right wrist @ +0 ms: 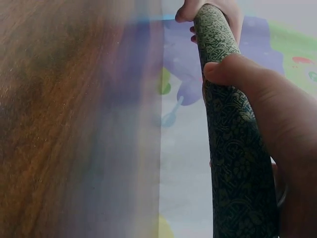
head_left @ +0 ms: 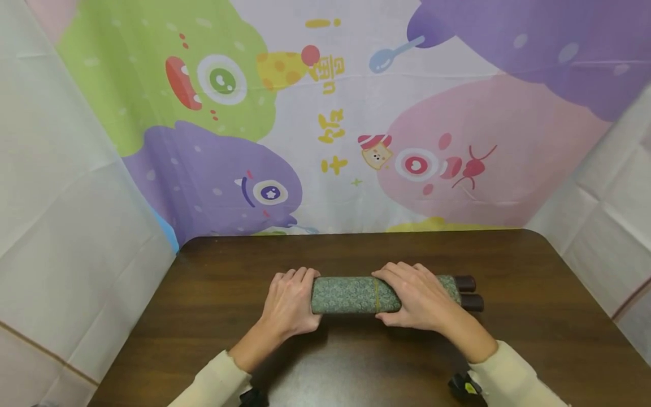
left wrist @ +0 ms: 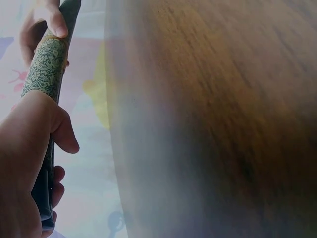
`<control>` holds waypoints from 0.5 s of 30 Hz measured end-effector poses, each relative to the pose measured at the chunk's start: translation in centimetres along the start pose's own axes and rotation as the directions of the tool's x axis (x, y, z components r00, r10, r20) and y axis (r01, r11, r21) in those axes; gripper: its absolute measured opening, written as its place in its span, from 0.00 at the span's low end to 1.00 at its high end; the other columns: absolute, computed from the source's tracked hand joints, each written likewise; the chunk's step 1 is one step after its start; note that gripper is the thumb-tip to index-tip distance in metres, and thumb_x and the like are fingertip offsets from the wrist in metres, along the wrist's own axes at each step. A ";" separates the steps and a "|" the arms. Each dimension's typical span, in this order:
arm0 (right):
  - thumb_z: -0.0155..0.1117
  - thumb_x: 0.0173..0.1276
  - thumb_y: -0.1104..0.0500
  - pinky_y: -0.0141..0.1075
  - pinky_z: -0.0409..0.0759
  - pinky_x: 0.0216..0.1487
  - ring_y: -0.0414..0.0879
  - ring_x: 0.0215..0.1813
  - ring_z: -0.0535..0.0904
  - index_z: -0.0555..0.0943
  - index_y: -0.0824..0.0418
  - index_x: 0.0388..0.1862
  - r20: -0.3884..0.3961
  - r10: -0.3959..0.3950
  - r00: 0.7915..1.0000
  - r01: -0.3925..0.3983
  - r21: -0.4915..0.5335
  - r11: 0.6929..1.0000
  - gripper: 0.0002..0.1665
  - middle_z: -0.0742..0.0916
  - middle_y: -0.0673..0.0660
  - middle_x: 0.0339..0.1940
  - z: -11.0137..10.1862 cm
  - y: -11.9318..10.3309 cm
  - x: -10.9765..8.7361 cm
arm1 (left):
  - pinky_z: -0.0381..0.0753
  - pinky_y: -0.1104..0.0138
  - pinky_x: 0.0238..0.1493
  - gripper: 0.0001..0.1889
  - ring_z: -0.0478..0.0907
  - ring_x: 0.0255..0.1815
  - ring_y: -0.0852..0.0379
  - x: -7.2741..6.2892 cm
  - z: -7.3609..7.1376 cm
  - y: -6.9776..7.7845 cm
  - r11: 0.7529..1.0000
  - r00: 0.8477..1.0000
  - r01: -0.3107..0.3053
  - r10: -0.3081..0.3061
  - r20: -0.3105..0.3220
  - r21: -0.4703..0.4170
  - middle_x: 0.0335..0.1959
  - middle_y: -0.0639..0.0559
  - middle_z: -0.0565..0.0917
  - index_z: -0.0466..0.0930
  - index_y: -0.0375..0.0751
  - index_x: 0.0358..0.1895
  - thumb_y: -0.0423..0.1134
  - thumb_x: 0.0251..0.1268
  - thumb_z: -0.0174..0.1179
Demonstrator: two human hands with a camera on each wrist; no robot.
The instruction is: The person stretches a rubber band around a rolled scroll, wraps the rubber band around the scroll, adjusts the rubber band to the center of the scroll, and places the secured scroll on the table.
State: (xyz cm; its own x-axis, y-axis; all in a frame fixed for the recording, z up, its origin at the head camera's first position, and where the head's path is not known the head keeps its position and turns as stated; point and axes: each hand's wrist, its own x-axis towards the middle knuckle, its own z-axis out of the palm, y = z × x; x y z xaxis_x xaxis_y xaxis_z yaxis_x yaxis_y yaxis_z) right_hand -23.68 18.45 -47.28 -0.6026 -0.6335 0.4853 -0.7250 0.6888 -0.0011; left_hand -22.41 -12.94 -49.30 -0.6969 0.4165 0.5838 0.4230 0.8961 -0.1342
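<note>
A rolled scroll (head_left: pixel 343 295) in green patterned brocade lies level across both hands, with a thin yellow cord round its middle. Two dark rod ends (head_left: pixel 472 302) stick out side by side at its right. My left hand (head_left: pixel 294 299) grips the left end, and the left wrist view shows fingertips (left wrist: pixel 58 191) curled underneath a dark rod end. Farther right, my right hand (head_left: pixel 419 295) holds the scroll near the cord, thumb (right wrist: pixel 218 72) laid over the brocade in the right wrist view. A shadow falls on the table below; the scroll appears raised off it.
The dark wooden table (head_left: pixel 203 350) extends on every side of the hands. A cartoon-printed cloth (head_left: pixel 330 203) hangs behind its far edge, with pale sheets (head_left: pixel 66 186) at the sides. Dark wrist devices (head_left: pixel 465 387) sit by both sleeves.
</note>
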 end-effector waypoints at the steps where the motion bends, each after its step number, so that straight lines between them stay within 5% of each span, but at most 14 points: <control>1: 0.89 0.53 0.36 0.46 0.86 0.48 0.48 0.57 0.90 0.87 0.56 0.68 0.006 -0.004 1.000 0.004 -0.003 1.000 0.46 0.92 0.51 0.59 0.0 0.0 0.0 | 0.86 0.54 0.43 0.38 0.88 0.39 0.50 0.0 0.0 0.0 1.000 1.000 0.001 -0.001 0.004 -0.001 0.41 0.53 0.91 0.84 0.48 0.51 0.53 0.27 0.87; 15: 0.91 0.52 0.33 0.40 0.81 0.45 0.47 0.56 0.88 0.86 0.54 0.72 0.000 -0.023 1.000 0.023 -0.016 1.000 0.52 0.91 0.50 0.59 0.0 -0.2 0.4 | 0.87 0.54 0.44 0.39 0.89 0.40 0.49 0.2 -0.3 0.2 1.000 1.000 0.006 -0.006 0.018 0.000 0.43 0.53 0.92 0.85 0.48 0.53 0.55 0.30 0.87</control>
State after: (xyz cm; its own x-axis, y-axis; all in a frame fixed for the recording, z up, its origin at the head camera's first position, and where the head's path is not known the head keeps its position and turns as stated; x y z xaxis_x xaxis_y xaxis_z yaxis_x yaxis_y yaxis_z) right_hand -23.81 18.07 -47.07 -0.5860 -0.6490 0.4852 -0.7330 0.6798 0.0240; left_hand -22.30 -12.71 -49.03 -0.7096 0.4138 0.5702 0.4187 0.8986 -0.1310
